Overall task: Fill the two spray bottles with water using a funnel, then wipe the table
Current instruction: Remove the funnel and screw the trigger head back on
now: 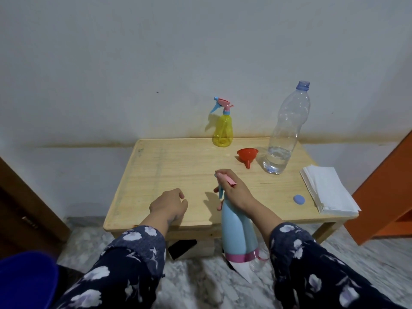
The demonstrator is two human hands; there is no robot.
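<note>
Right hand wrapped around trigger head of blue spray bottle at near table edge, left hand loosely curled, empty; yellow spray bottle capped far back, funnel idle beside part-emptied water bottle; filling apparently near done, napkins untouched, wiping remains.

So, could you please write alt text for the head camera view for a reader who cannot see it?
A person's right hand grips the trigger head of a light blue spray bottle at the near edge of a small wooden table, while the left hand rests curled beside it. Farther back stand a yellow spray bottle, a red funnel, an uncapped water bottle, its blue cap and white napkins.
</note>
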